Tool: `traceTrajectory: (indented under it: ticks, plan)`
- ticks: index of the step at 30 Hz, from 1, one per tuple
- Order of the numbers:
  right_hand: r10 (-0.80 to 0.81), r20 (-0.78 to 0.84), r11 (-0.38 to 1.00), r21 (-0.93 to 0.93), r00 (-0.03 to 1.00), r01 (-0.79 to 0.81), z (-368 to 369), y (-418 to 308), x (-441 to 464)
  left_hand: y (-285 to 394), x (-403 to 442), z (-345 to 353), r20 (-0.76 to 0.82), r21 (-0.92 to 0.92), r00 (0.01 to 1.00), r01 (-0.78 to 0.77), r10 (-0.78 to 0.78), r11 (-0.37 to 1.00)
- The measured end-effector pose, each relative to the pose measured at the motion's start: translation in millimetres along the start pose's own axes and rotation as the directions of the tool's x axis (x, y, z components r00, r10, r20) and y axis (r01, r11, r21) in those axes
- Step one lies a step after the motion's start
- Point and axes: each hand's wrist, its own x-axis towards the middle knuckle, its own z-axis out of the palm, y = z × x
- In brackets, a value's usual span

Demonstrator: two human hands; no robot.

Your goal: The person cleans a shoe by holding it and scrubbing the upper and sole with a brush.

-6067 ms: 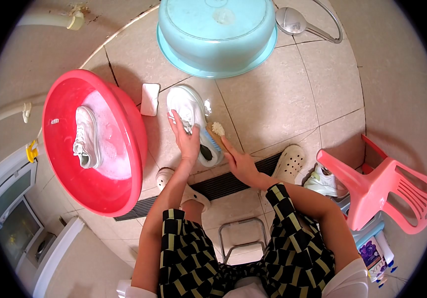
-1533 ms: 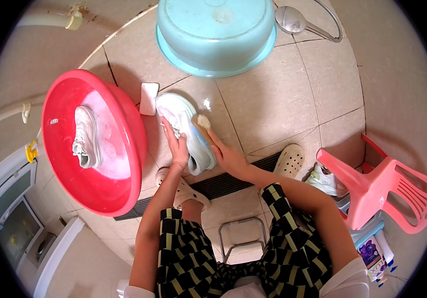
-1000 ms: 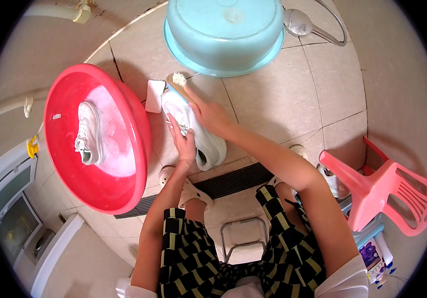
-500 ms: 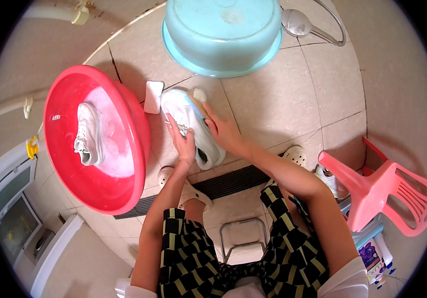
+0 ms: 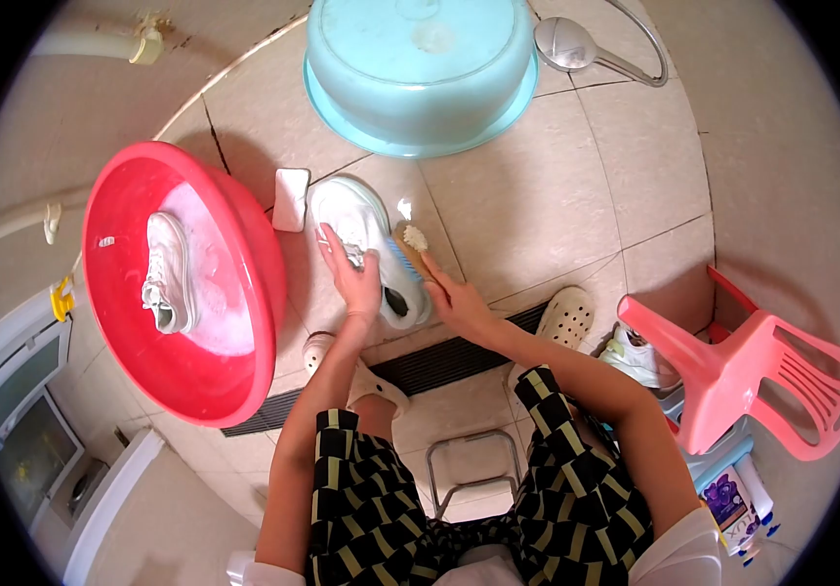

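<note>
A white lace-up sneaker (image 5: 344, 202) lies on the tiled floor in front of me, toe pointing away. My left hand (image 5: 357, 285) grips it over the laces, thumb and fingers spread across its upper. My right hand (image 5: 461, 311) is closed around the handle of a wooden scrub brush (image 5: 418, 256). The blue bristles press against the sneaker's right side, and a clump of white foam sits on the brush's back. Left of me, a second white sneaker (image 5: 168, 273) rests inside a red basin (image 5: 268, 342) holding sudsy water.
Beyond the sneaker stands an upturned light-blue basin (image 5: 420, 117), with a shower head (image 5: 566, 44) beside it. A white bar (image 5: 291, 199) lies near the red basin. On the right are a pink plastic chair (image 5: 722, 391) and another shoe (image 5: 637, 357). A dark drain grate (image 5: 449, 366) crosses the floor.
The brush and my right hand have moved down along the sneaker's right side toward me. A bit of foam now shows on the floor by the toe. My left hand stays on the sneaker.
</note>
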Motion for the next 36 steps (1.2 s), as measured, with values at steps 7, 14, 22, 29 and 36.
traceTrajectory:
  ticks: [7,14,22,29,36]
  plan:
    - [0.032,-0.005,0.988,0.151,0.999,-0.031,-10.3,2.9,-17.9,20.8,8.9,10.3,-0.015,0.091,1.000,0.002,0.000,0.996]
    - [0.058,-0.014,0.983,0.178,0.998,-0.054,-16.7,-2.0,-35.2,22.8,18.2,15.0,0.036,0.125,0.998,-0.054,0.050,0.991]
    - [-0.035,-0.134,0.987,0.154,0.990,0.056,0.2,-12.6,-11.6,16.6,18.2,13.8,0.053,0.094,0.993,-0.106,0.101,0.990]
    - [-0.154,-0.173,0.986,-0.085,0.973,0.141,3.9,-16.4,34.1,13.7,18.9,11.5,0.065,0.105,0.993,-0.102,0.096,0.989]
    - [-0.205,-0.182,0.951,-0.268,0.962,0.152,-1.8,-24.5,70.4,15.8,17.9,11.9,0.052,0.072,0.997,-0.061,0.057,0.996]
